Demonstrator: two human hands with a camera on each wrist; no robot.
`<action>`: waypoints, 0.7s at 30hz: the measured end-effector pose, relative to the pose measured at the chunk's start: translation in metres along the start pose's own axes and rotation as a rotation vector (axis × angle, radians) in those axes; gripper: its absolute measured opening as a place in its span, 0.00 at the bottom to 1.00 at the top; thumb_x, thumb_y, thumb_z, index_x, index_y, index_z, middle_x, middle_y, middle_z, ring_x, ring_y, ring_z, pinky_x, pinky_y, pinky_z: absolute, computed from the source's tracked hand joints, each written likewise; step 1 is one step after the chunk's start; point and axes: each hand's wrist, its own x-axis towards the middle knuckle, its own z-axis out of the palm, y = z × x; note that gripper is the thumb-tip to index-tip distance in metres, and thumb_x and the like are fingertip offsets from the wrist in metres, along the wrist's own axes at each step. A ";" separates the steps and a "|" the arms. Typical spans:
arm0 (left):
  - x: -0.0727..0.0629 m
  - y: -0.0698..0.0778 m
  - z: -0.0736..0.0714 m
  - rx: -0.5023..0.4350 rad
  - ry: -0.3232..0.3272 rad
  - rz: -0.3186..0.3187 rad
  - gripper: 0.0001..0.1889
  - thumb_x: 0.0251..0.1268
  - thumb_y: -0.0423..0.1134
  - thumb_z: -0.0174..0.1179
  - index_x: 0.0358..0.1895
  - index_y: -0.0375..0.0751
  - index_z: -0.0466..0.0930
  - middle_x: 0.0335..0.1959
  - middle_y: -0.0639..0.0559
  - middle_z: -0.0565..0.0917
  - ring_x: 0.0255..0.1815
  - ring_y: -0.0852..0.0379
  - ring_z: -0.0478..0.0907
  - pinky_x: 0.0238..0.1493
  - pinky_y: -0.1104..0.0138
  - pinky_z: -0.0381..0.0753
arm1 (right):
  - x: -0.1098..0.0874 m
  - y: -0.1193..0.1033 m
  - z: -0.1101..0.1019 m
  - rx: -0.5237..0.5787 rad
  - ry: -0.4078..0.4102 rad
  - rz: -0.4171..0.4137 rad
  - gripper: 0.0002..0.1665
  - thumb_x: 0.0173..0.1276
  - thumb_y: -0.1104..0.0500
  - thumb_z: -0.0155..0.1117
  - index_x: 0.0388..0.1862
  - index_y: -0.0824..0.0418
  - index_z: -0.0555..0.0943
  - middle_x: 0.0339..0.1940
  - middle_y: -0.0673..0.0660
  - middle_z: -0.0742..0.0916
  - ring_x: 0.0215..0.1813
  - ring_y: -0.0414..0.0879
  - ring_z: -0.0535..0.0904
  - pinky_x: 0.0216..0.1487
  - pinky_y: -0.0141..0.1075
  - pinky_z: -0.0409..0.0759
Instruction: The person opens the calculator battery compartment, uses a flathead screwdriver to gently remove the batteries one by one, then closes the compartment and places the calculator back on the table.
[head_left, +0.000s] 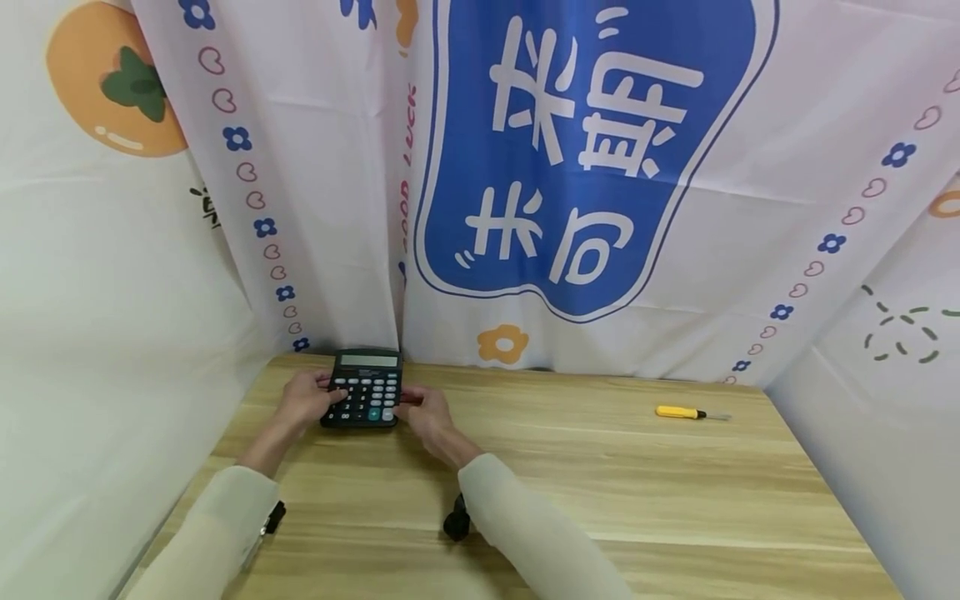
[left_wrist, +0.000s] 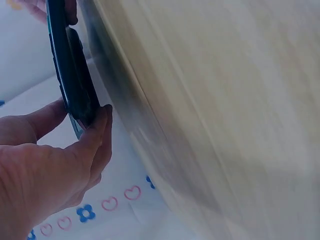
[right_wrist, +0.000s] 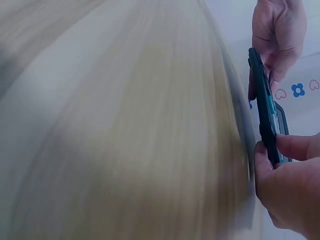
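Observation:
A black calculator (head_left: pixel 365 389) with a grey display and white, black and teal keys is held between both hands at the back left of the table. My left hand (head_left: pixel 306 397) grips its left side, thumb over the keys and fingers behind. On the right side, my right hand (head_left: pixel 427 414) pinches the lower edge, thumb on the front. Seen edge-on in the left wrist view, the calculator (left_wrist: pixel 72 70) is raised off the wood, with fingertips under its back. The right wrist view shows both hands on the calculator (right_wrist: pixel 266 107) from its side.
A yellow-handled screwdriver (head_left: pixel 678 412) lies on the wooden table (head_left: pixel 637 492) at the right. Printed white cloth (head_left: pixel 337 208) hangs along the table's back edge, close behind the calculator. A black object (head_left: pixel 457 521) shows beside the right sleeve.

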 end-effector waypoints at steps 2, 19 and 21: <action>0.000 0.003 0.005 -0.004 -0.002 0.000 0.32 0.77 0.27 0.60 0.76 0.16 0.59 0.71 0.21 0.71 0.69 0.31 0.76 0.66 0.52 0.82 | -0.001 0.000 -0.007 -0.013 -0.006 -0.014 0.23 0.70 0.72 0.70 0.63 0.65 0.85 0.49 0.53 0.88 0.50 0.42 0.82 0.52 0.34 0.85; -0.003 0.033 0.049 -0.042 -0.051 0.071 0.32 0.76 0.28 0.62 0.76 0.20 0.62 0.71 0.23 0.72 0.71 0.31 0.74 0.70 0.51 0.79 | -0.013 -0.011 -0.076 -0.080 -0.065 -0.069 0.23 0.73 0.72 0.65 0.67 0.67 0.83 0.52 0.58 0.88 0.57 0.53 0.83 0.61 0.45 0.85; -0.004 0.037 0.054 -0.046 -0.062 0.077 0.32 0.75 0.28 0.62 0.76 0.19 0.62 0.71 0.23 0.72 0.71 0.31 0.74 0.69 0.51 0.79 | -0.015 -0.012 -0.083 -0.102 -0.063 -0.074 0.23 0.73 0.73 0.65 0.66 0.66 0.83 0.52 0.58 0.89 0.57 0.53 0.84 0.60 0.44 0.86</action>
